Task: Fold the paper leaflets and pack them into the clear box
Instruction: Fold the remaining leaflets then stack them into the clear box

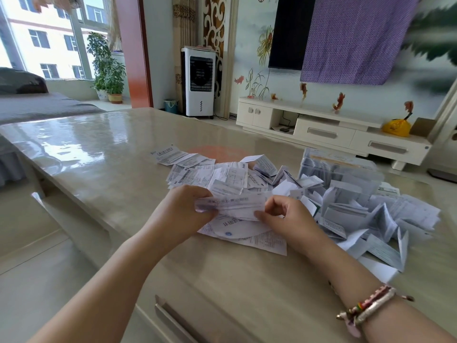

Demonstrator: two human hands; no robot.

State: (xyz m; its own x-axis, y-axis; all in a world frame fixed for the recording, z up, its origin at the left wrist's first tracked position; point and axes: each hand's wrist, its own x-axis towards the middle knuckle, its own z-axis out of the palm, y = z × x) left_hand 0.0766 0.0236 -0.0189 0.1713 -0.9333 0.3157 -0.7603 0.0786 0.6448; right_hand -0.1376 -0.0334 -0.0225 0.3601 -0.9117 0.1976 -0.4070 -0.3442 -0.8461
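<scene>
A glossy beige table point(103, 169) is seen in a living room, with a white TV stand point(329, 129), a wall-mounted TV point(289, 33) half covered by purple cloth point(356, 38), a white air cooler point(199, 82) and potted plants point(108, 70) by the window. A leaflet point(232, 205) is held just above the table: its left end is pinched by the left hand point(183, 211), its right end by the right hand point(284, 219), fingers curled on the paper. Its long axis is laid left to right, partly folded. Loose flat leaflets point(210, 174) are spread behind it, folded ones point(358, 214) are piled to the right, and the clear box point(338, 167) is set just behind that pile.
</scene>
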